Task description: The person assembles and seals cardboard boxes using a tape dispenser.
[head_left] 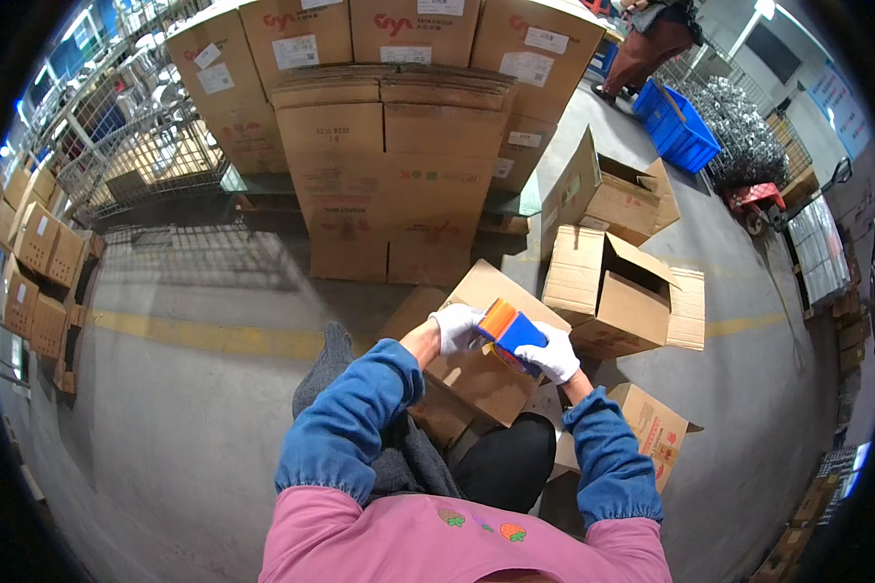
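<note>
A tape dispenser point(519, 336), blue with an orange front end, is held above a brown cardboard carton point(491, 381) in front of my lap. My right hand point(552, 354), in a white glove, closes round its blue body. On the other side my left hand point(457, 328), also white-gloved, closes at the orange end; its fingertips are partly hidden behind the dispenser. The carton lies tilted between my legs, and its upper face shows flat, closed cardboard. Part of it is covered by my hands and the dispenser.
Open cartons point(632, 296) stand on the floor to the right, with another carton point(651, 432) by my right arm. Ahead leans a stack of flattened cartons point(389, 185) before tall boxes. Farther off are a blue crate point(676, 126), a red pallet jack point(754, 197) and a person point(648, 44).
</note>
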`<action>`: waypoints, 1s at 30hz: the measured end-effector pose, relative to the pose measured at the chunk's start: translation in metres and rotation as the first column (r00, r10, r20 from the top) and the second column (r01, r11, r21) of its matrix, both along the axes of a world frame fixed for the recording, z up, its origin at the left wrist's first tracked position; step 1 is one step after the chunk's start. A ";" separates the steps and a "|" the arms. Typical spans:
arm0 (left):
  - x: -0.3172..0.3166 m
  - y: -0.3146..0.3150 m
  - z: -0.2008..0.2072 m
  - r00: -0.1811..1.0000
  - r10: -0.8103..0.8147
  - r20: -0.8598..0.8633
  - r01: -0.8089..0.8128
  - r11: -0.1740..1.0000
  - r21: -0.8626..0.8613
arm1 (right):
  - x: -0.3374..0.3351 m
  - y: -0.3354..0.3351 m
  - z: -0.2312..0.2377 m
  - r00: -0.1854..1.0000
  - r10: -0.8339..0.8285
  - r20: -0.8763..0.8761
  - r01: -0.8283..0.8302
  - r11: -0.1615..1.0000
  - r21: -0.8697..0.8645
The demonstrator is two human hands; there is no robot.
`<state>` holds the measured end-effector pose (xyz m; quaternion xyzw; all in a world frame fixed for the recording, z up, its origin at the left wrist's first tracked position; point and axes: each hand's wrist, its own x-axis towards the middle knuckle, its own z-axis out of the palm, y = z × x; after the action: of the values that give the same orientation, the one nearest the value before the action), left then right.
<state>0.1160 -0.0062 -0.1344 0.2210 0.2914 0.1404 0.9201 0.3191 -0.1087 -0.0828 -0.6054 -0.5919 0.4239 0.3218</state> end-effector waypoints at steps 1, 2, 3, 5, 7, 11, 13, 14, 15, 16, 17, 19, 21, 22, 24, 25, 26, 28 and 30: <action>0.001 -0.001 0.003 1.000 -0.006 0.001 0.006 1.000 -0.002 | 0.002 -0.001 -0.002 1.000 -0.006 0.001 0.006 1.000 -0.002; 0.001 -0.003 0.006 0.997 0.029 0.076 -0.019 0.992 -0.125 | 0.004 -0.002 -0.005 0.999 -0.023 -0.030 0.023 1.000 -0.003; -0.001 -0.006 0.014 0.987 0.079 0.143 -0.041 0.967 -0.250 | 0.004 -0.003 -0.006 0.997 -0.035 -0.064 0.035 0.999 -0.006; 0.000 -0.006 0.019 0.988 0.064 0.140 -0.026 0.966 -0.257 | 0.006 -0.004 -0.006 0.998 -0.036 -0.048 0.036 0.999 -0.008; -0.002 -0.008 0.021 0.990 0.048 0.132 -0.012 0.965 -0.260 | 0.003 -0.002 -0.001 0.999 -0.023 -0.036 0.023 1.000 -0.010; 0.000 -0.002 -0.023 0.994 -0.001 0.106 0.010 0.996 -0.085 | 0.003 0.001 -0.006 0.997 -0.029 -0.070 0.028 1.000 -0.008; 0.001 -0.002 -0.022 0.999 0.010 0.048 -0.008 0.999 -0.033 | 0.003 0.002 -0.006 0.996 -0.028 -0.082 0.028 1.000 0.010; -0.001 0.000 -0.022 0.994 0.083 0.072 -0.077 0.994 -0.075 | 0.003 0.000 -0.004 0.994 -0.035 -0.107 0.035 0.999 0.006; -0.002 0.003 -0.018 0.983 0.155 0.094 -0.143 0.983 -0.116 | 0.003 -0.001 -0.006 0.994 -0.032 -0.106 0.033 0.999 0.001; -0.009 0.010 -0.011 0.987 0.064 0.148 -0.035 0.981 -0.192 | 0.005 -0.002 -0.008 0.992 -0.041 -0.123 0.041 0.999 -0.004; -0.008 0.008 -0.004 0.987 0.065 0.149 -0.035 0.980 -0.195 | 0.007 -0.003 -0.009 0.989 -0.050 -0.140 0.049 0.999 -0.008; -0.005 0.001 0.015 0.999 0.029 0.020 -0.025 0.981 -0.191 | 0.007 -0.003 -0.010 0.989 -0.042 -0.140 0.041 0.999 -0.010; -0.009 -0.005 0.037 0.999 -0.035 -0.008 0.034 0.991 -0.126 | 0.009 -0.003 -0.011 0.989 -0.043 -0.139 0.042 0.999 -0.011; -0.013 -0.003 0.030 0.998 -0.062 0.015 0.063 0.993 -0.104 | 0.008 -0.003 -0.011 0.988 -0.041 -0.146 0.038 0.999 -0.020; -0.015 0.000 0.017 0.995 -0.087 0.038 0.090 0.993 -0.083 | 0.008 -0.002 -0.011 0.988 -0.036 -0.153 0.032 0.999 -0.032; -0.014 0.001 0.011 0.996 -0.091 0.019 0.092 0.995 -0.044 | 0.008 0.000 -0.013 0.990 -0.020 -0.141 0.018 1.000 -0.018; -0.013 0.002 0.005 0.995 -0.096 0.000 0.096 0.995 -0.006 | 0.008 0.001 -0.015 0.992 -0.005 -0.129 0.005 1.000 -0.004; -0.010 0.006 0.005 0.987 -0.157 -0.018 0.158 0.987 0.037 | 0.015 -0.002 -0.019 0.989 -0.023 -0.147 0.020 0.999 -0.025; -0.006 0.014 0.004 0.976 -0.213 -0.039 0.216 0.973 0.079 | 0.018 -0.004 -0.018 0.985 -0.038 -0.166 0.031 0.998 -0.046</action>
<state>0.1103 0.0081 -0.1300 0.2912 0.2738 0.0487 0.9153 0.3375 -0.1131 -0.1012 -0.5848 -0.5432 0.4799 0.3643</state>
